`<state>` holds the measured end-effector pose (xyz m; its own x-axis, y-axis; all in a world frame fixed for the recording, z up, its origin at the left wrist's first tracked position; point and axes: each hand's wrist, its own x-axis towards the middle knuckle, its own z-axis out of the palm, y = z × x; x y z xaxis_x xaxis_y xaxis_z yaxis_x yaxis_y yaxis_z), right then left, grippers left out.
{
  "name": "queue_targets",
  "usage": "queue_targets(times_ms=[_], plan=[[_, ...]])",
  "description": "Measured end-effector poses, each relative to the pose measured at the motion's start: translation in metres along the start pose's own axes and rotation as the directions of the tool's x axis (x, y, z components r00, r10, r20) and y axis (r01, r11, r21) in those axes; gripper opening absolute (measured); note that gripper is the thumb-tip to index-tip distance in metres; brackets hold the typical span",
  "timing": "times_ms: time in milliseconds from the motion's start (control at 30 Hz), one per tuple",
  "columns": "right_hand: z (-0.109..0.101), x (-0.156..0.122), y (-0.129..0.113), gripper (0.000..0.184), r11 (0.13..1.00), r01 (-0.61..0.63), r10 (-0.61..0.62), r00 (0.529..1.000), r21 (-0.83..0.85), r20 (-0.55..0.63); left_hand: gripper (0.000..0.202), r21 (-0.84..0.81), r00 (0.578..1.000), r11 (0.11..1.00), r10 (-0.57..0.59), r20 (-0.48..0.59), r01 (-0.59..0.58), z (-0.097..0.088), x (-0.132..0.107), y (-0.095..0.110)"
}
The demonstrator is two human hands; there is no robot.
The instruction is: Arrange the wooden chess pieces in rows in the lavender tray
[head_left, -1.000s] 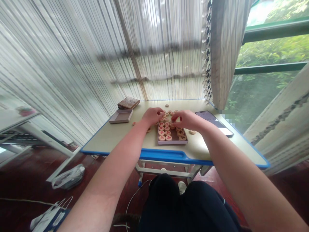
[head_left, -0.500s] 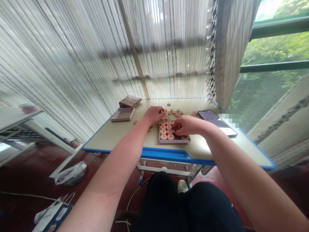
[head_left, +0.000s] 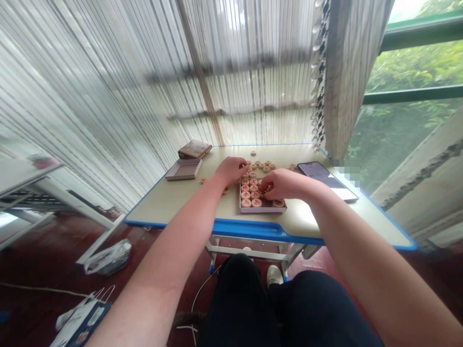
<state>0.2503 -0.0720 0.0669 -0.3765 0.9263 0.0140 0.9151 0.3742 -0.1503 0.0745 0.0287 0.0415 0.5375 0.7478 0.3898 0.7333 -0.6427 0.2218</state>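
Cream-coloured discs (head_left: 246,195) with red characters, faces up, sit in a shallow open tray (head_left: 262,210) on the table (head_left: 162,205). Tray location: near the middle of the table's near edge, set back from it.

Fill state: the tray's left half is lined with two columns of discs, four rows visible. One corner disc (head_left: 278,203) occupies the near right corner. Bare floor shows between this disc and the columns, at the near wall. Fill under the right hand (head_left: 278,184) cannot be determined. Outside the tray, loose discs (head_left: 267,169) lie scattered toward the table's far edge; a single disc (head_left: 253,153) lies closest to that edge. A few more lie left of the tray and beside the phone (head_left: 325,180) near the right edge. Judged from this, filling is partway complete.

Orientation: the tray's near wall runs roughly parallel to the table's near edge. Foreshortening prevents identifying its long axis. The discs are round and have none.

Hands: the left hand (head_left: 233,168) is partly curled at the loose discs beyond the tray's far left corner; its grip cannot be confirmed. The right hand's fingers are bent down, nearly together, at discs in the tray's right half; whether one is pinched cannot be determined.
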Motion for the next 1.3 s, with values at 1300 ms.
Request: queue_targets(times_ms=[1300], plan=[[0.01, 0.008, 0.003, 0.018, 0.996, -0.076, 0.071, 0.994, -0.051, -0.084, 0.024, 0.095, 0.835, 0.853, -0.522, 0.171, 0.514, -0.002, 0.009, -0.049]])
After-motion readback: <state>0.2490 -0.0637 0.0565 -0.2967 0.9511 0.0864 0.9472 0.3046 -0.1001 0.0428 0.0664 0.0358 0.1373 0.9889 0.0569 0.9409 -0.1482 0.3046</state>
